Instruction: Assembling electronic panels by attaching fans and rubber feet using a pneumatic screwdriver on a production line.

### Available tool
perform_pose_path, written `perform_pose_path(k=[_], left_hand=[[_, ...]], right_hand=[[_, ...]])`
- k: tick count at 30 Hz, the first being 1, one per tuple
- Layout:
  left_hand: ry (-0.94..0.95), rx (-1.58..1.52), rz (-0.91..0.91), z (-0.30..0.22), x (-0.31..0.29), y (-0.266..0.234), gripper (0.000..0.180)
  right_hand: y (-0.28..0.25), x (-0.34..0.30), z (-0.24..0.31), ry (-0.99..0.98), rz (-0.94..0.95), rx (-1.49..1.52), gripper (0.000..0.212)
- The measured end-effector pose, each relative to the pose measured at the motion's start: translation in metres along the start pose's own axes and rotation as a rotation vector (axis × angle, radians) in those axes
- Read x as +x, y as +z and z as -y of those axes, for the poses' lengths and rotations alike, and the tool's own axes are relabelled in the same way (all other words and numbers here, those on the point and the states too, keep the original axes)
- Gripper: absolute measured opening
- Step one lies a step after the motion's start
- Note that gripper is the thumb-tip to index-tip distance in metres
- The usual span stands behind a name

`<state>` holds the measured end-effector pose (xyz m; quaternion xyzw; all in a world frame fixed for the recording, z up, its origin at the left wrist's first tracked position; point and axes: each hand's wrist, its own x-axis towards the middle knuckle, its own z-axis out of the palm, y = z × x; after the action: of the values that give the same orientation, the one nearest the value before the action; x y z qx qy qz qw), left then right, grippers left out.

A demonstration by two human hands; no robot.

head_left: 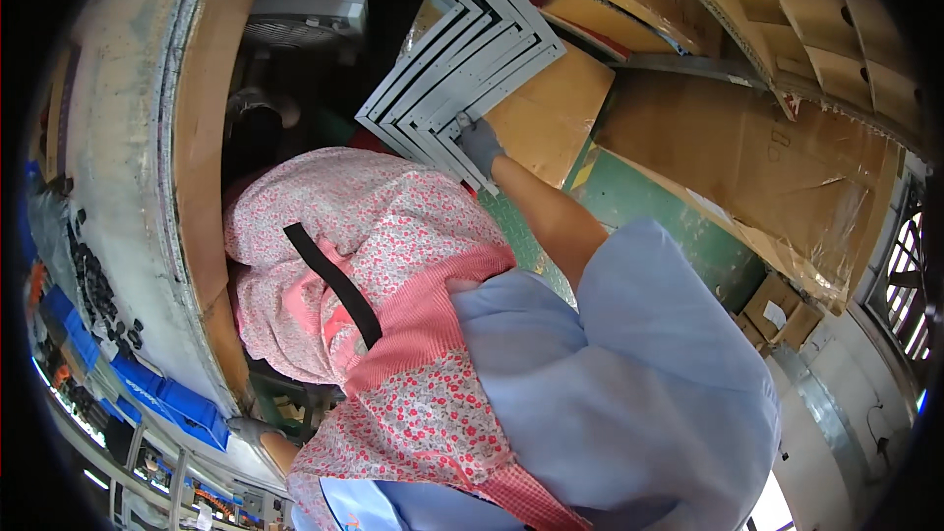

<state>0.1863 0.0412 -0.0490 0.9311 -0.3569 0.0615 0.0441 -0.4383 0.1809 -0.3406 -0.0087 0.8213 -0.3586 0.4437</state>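
My right hand [479,143], in a grey glove, is closed on the near corner of a stack of grey L-shaped metal pieces [447,69]. Several of these lie nested in one another on brown cardboard [551,108]; the thumb shows on top, while the other fingers are mostly hidden. At the lower left, my left hand [256,430], also gloved in grey, rests at the edge of the worktable [138,138] by a blue bin [187,408]. Its fingers look stretched out, with nothing visible in them.
A grey fan [305,10] stands beyond the worktable's far end. Large cardboard boxes [747,157] and wooden shelving [787,0] line the right side. Small black parts [93,275] lie on the table. My floral apron [354,206] covers much of the middle; green floor [669,211] shows beyond.
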Motion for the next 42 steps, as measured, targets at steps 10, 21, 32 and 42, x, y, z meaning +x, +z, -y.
perform_pose_path(k=[10,21,32,42], left_hand=[[-0.058,-0.046,0.01,0.003,-0.015,-0.005,0.059],[-0.024,-0.39,-0.079,0.02,-0.022,-0.006,0.05],[0.376,-0.749,-0.582,-0.088,-0.069,-0.018,0.029],[0.459,-1.191,-0.162,-0.16,-0.121,-0.045,0.03]], right_hand=[[-0.033,0.026,0.037,0.42,-0.238,0.111,0.047],[-0.127,0.017,0.032,0.156,-0.268,-0.258,0.043],[-0.224,-0.174,0.143,-0.372,-0.196,-0.039,0.033],[-0.015,-0.302,0.415,-1.36,0.17,-1.061,0.039]])
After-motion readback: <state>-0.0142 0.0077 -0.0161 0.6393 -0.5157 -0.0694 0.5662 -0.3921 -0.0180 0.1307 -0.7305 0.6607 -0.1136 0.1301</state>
